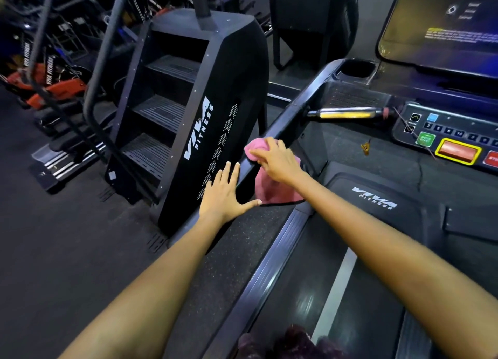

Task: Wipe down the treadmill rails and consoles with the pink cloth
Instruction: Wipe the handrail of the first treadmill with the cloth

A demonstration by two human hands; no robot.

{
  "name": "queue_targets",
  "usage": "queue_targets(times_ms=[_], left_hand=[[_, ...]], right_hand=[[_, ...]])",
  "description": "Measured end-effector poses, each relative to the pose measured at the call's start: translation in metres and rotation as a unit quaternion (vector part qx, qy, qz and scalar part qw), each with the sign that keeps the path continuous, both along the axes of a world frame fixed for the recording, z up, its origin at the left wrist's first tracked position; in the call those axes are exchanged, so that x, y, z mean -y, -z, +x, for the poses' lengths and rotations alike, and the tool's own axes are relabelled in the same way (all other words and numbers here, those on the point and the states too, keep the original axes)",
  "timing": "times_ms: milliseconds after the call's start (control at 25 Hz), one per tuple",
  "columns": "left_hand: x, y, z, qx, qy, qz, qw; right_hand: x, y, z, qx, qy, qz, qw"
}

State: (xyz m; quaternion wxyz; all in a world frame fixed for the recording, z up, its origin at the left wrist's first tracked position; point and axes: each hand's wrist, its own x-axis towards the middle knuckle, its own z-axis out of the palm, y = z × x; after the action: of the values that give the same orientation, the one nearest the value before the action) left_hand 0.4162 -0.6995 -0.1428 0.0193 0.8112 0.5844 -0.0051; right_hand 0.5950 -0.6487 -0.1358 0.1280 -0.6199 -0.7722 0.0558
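Note:
The pink cloth (272, 188) lies draped over the treadmill's left rail (285, 118), a black bar sloping up toward the console (447, 134). My right hand (277, 160) presses the cloth onto the rail, fingers curled over its top. My left hand (225, 194) rests flat with straight, spread fingers on the lower end of the same rail, just below the cloth. The cloth's lower part hangs down on the inner side of the rail.
A black stair-climber machine (194, 110) stands close on the left of the rail. The treadmill belt (323, 291) runs below me, with a screen (442, 24) and a cup holder (357, 68) above the console. More gym machines crowd the far left.

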Motion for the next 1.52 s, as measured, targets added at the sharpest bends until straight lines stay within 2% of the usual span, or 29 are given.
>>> queue_targets(times_ms=[80, 200, 280, 400, 480, 560, 640, 680, 760, 840, 920, 1080, 1280, 1440, 1520], left_hand=[[0.000, 0.000, 0.000, 0.005, 0.002, 0.006, 1.000], [0.000, 0.000, -0.001, 0.010, 0.001, 0.007, 1.000], [0.001, -0.001, -0.001, 0.009, 0.001, 0.004, 1.000], [0.003, -0.004, 0.000, 0.002, -0.008, 0.000, 1.000], [0.006, -0.005, 0.001, 0.002, -0.019, -0.003, 1.000], [0.006, -0.005, 0.001, -0.003, -0.016, -0.006, 1.000], [0.005, -0.005, 0.001, -0.003, -0.008, -0.007, 1.000], [0.004, -0.006, 0.001, -0.001, -0.005, -0.008, 1.000], [0.003, -0.004, 0.001, 0.007, -0.002, -0.015, 1.000], [0.003, -0.002, -0.001, 0.023, 0.002, -0.020, 1.000], [0.002, 0.000, -0.003, 0.033, 0.014, -0.021, 0.999], [0.000, 0.001, -0.004, 0.023, 0.038, -0.017, 0.999], [-0.003, 0.003, -0.004, 0.009, 0.037, -0.019, 0.999], [-0.002, 0.003, -0.003, 0.013, 0.041, -0.015, 0.999], [-0.001, 0.003, -0.003, 0.004, 0.046, -0.013, 0.999]], right_hand=[[0.000, 0.001, 0.014, 0.009, -0.028, 0.005, 1.000], [-0.020, -0.009, 0.023, -0.002, 0.073, -0.023, 0.997], [-0.023, -0.013, 0.007, 0.015, 0.096, -0.027, 0.995], [-0.013, -0.019, -0.020, 0.092, 0.016, 0.007, 0.996], [-0.006, -0.014, -0.015, 0.109, -0.051, 0.019, 0.993], [-0.002, 0.003, 0.004, 0.038, -0.069, 0.020, 0.997], [0.005, 0.031, 0.018, -0.126, -0.014, 0.024, 0.992], [0.009, 0.040, 0.016, -0.225, 0.031, 0.031, 0.973], [0.018, 0.050, -0.007, -0.384, 0.121, 0.048, 0.914], [0.038, 0.055, -0.044, -0.455, 0.189, 0.037, 0.870], [0.062, 0.072, -0.070, -0.475, 0.202, 0.027, 0.856], [0.063, 0.100, -0.066, -0.447, 0.168, 0.010, 0.879], [0.050, 0.080, -0.065, -0.517, 0.216, 0.041, 0.828], [0.082, 0.091, -0.105, -0.490, 0.195, 0.078, 0.846], [0.077, 0.088, -0.101, -0.518, 0.199, 0.064, 0.830]])
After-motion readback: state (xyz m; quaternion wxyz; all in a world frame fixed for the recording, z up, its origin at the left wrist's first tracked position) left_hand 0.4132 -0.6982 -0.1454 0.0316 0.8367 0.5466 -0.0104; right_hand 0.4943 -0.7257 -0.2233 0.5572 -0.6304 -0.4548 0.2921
